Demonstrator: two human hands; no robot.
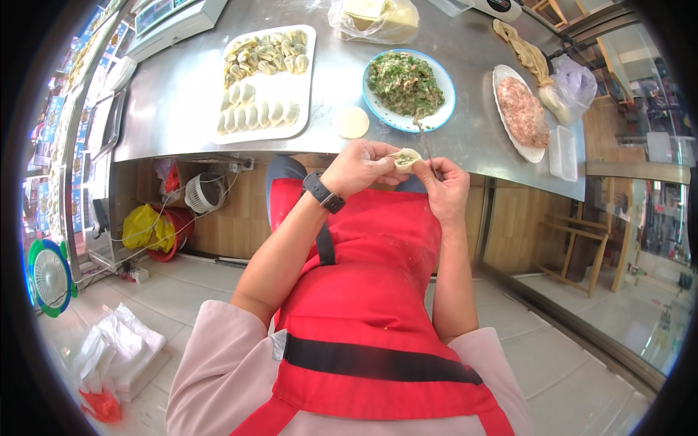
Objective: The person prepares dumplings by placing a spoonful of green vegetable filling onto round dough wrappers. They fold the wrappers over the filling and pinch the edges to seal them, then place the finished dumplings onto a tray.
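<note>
Between my two hands, just off the table's front edge, is a partly folded dumpling (406,159) with green-flecked filling showing. My left hand (365,168), a dark watch on its wrist, holds the dumpling's left side. The fingers of my right hand (446,188) pinch its right side and also keep hold of a thin metal utensil (425,143), whose tip points towards a blue-rimmed bowl (448,109) of chopped green filling (406,84). A round dough wrapper (351,122) lies flat left of the bowl. Farther left, a white tray (305,82) bears rows of folded dumplings (263,114).
On the steel table (185,109), a bag of square wrappers (373,19) lies at the back. A plate of minced meat (523,111) and a clear plastic container (563,154) are at the right, a scale (174,24) at the back left. Below stands a red bucket (182,229).
</note>
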